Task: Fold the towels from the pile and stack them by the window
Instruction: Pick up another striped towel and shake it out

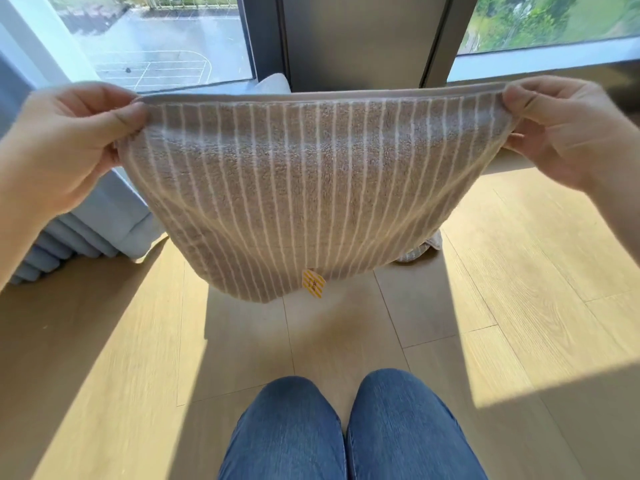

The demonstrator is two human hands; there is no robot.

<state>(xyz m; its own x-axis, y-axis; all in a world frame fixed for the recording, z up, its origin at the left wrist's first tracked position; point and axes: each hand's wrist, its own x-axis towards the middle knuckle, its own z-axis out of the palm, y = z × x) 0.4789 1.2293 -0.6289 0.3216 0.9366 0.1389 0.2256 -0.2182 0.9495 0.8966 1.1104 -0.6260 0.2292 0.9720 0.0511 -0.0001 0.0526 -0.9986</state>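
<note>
A beige towel with thin white stripes [311, 188] hangs stretched in the air in front of me, doubled over, with a small yellow tag [313, 283] at its lower edge. My left hand [69, 147] pinches its top left corner and my right hand [568, 129] pinches its top right corner. Behind the towel's upper edge, a light grey folded towel [273, 83] shows by the window. A bit of another towel [424, 249] peeks out on the floor below the held towel's right side; most of it is hidden.
The window [166, 39] and its dark frame post [356, 39] stand straight ahead. A pale blue curtain [86, 233] bunches on the floor at the left. My knees in blue jeans [346, 431] rest on the wooden floor [519, 271].
</note>
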